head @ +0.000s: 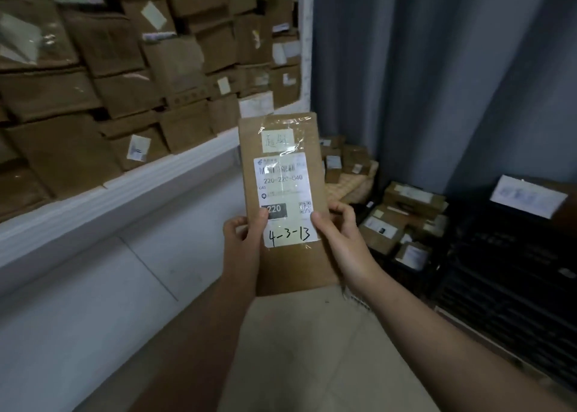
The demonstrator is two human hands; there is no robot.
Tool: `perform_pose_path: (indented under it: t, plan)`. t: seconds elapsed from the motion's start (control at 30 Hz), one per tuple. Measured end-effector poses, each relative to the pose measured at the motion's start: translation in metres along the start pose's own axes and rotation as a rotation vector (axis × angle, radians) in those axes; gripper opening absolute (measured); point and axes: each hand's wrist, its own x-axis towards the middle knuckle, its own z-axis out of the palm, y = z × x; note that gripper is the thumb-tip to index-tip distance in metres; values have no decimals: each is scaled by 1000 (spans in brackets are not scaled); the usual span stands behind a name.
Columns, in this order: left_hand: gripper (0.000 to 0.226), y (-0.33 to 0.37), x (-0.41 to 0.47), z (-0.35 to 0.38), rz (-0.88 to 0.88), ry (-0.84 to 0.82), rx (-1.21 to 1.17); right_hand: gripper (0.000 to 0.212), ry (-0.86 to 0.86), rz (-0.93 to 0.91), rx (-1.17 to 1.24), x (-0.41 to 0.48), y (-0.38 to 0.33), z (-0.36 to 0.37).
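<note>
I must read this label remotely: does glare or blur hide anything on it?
Head view: dim; tape glare streaks the top note on the parcel and the barcode on the label; 220-220-040 and 4-3-13 read clearly; left hand and right hand overlap its edges; shelf boxes blurred.

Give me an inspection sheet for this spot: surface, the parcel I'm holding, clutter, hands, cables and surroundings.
Surface: pale tiled floor below; the parcel rests on nothing.
Job's things: flat brown parcel, held upright; its taped label reads 220-220-040, with 4-3-13 handwritten.
Clutter: small parcels piled on the floor at right.
Hands: left hand and right hand grip the parcel's side edges, thumbs on the label.
Cables: nothing seen.
Surroundings: cardboard boxes stacked on a white ledge at left; grey curtain behind; black rack at right.
</note>
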Motion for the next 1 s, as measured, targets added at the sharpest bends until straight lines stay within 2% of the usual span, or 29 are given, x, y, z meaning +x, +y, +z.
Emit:
perform_pose_path:
  t: [0.33, 0.4, 0.5, 0.73, 0.87, 0.93, 1.0]
  plan:
    - [41, -54, 79, 125, -152, -256, 168, 47, 292, 119, 20, 65, 57, -101]
    - [44, -57, 101, 146, -148, -334, 218, 54, 349, 125, 13, 89, 64, -117]
    - [42, -60, 146, 174, -159, -464, 260, 53, 417, 142, 34, 128, 73, -132]
    - [34, -82, 241, 235, -98, -614, 467, 52, 587, 217, 18, 208, 104, -154]
    - [41, -117, 272, 275, -93, -721, 569, 39, 660, 286, -51, 225, 120, -186]
    - [60, -137, 281, 297, -67, -764, 638, 35, 693, 338, -95, 231, 126, -209]
    - [67, -153, 288, 324, -63, -824, 671, 40, 731, 391, -154, 238, 134, -235]
